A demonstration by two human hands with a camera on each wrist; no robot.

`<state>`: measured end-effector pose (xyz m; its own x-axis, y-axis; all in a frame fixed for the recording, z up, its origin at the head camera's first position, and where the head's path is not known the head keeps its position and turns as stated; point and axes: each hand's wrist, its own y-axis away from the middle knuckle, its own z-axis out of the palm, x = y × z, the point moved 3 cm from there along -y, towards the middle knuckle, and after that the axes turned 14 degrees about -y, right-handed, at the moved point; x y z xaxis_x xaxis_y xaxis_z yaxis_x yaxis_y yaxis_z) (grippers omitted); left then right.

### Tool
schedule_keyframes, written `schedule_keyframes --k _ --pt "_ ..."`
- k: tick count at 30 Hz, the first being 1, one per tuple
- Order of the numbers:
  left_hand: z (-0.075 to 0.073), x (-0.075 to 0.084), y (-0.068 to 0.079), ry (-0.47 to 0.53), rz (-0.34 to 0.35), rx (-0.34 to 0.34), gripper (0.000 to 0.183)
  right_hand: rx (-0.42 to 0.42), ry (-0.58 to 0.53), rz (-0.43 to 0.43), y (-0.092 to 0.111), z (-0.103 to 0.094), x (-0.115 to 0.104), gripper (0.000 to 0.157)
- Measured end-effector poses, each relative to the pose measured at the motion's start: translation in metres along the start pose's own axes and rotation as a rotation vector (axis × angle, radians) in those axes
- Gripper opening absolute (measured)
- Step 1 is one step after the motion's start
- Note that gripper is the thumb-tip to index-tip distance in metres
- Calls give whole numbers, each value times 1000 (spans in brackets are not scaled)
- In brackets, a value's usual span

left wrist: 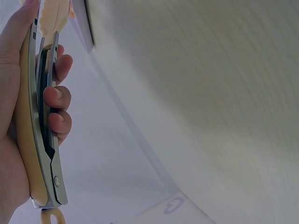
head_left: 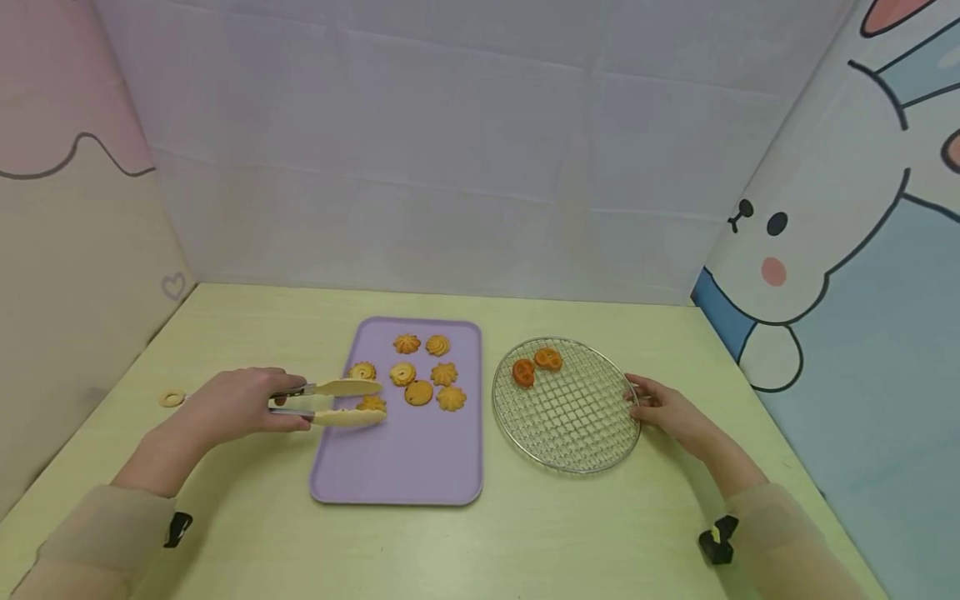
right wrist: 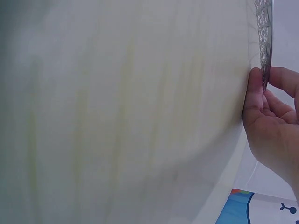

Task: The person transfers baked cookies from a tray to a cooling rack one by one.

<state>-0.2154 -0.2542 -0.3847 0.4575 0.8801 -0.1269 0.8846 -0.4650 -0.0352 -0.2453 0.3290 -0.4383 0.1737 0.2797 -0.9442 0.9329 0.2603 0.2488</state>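
My left hand (head_left: 236, 404) grips a pair of tongs (head_left: 348, 417) with pale yellow tips; the left wrist view shows the fingers curled round the tongs' handle (left wrist: 28, 126). The parted tips reach over the left side of a purple tray (head_left: 397, 467). A flower-shaped cookie (head_left: 371, 403) lies between them; whether they touch it I cannot tell. Several other golden cookies (head_left: 402, 373) sit on the tray's upper half. My right hand (head_left: 670, 412) pinches the right rim of a round wire rack (head_left: 577, 417), thumb and fingers on either side. Two browner, pretzel-like cookies (head_left: 548, 359) rest near the rack's back left.
The tray and rack stand side by side on a pale wooden table (head_left: 480, 550), a narrow strip between them. A white wall (head_left: 465, 167) rises behind. Printed panels border the left and right sides, the right one with a cartoon rabbit (head_left: 810, 225).
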Motion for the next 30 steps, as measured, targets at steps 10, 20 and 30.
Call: schedule_keyframes --k 10,20,30 --pt "0 2 -2 -17 17 8 63 14 -4 3 2 2 -3 64" --pt "2 2 -1 -29 19 35 56 21 15 4 2 2 0 64" --pt "1 2 -2 -17 23 28 56 28 21 15 2 3 -2 64"
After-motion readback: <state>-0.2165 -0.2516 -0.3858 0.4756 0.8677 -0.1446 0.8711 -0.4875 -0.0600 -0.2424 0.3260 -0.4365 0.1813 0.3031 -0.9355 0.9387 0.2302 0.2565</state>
